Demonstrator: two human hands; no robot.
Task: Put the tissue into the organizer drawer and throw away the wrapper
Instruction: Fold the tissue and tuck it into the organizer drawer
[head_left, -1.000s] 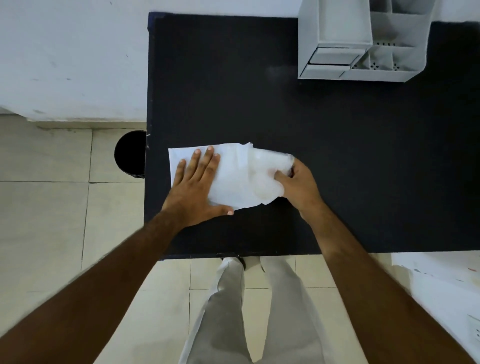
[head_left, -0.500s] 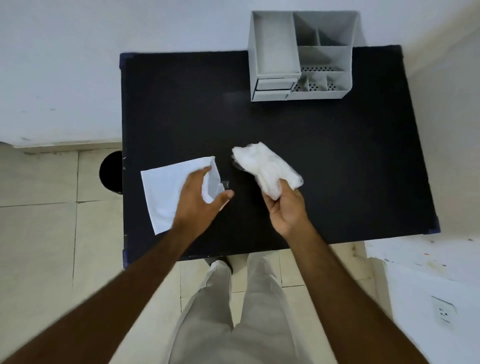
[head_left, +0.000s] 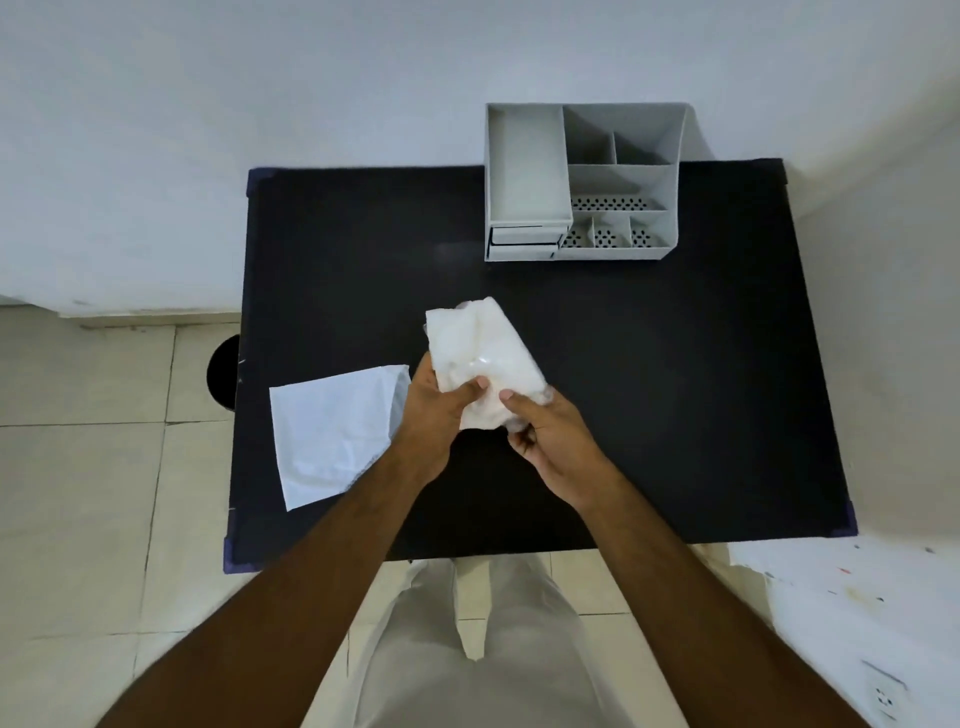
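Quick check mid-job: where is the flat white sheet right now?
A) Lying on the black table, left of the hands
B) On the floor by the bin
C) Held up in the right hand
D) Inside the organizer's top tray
A: the flat white sheet lies on the black table, left of both hands, while the left hand and right hand hold the crumpled white bundle.

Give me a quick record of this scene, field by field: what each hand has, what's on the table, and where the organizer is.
left hand: grips tissue pack
right hand: grips same pack
loose white sheet: flat on black table, beside left hand
organizer: table's far edge, drawers look closed
dark round bin: on floor, left of table
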